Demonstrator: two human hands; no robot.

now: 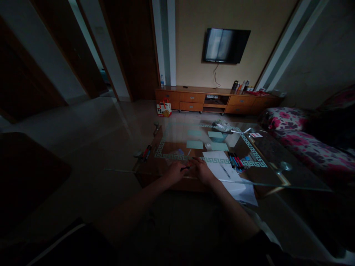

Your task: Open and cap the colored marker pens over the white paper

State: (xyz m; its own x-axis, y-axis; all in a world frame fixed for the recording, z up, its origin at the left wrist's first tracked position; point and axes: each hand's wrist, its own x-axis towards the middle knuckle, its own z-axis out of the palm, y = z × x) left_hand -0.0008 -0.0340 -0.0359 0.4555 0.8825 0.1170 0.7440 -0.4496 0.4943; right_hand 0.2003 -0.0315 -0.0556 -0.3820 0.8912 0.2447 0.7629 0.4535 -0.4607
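Note:
Above the near edge of the glass table (177, 175), my two hands are close together. My left hand (175, 173) is closed around a dark, thin pen (185, 168), whose end sticks out toward the right. My right hand (203, 171) is beside it with bent fingers that reach toward the pen; what they pinch is too dark and small to make out. White paper sheets (215, 168) lie just right of my right hand, with a loose pen (225, 171) on them. Several red, blue and black pens (235, 161) are grouped at the sheets' right side.
More pens (146, 153) lie at the table's left edge. Toward the back sit a basket (219, 137) with a plastic bag (222, 126) and a white card (256, 135). A flowered sofa (302, 142) stands on the right, a wooden TV cabinet (191, 98) beyond.

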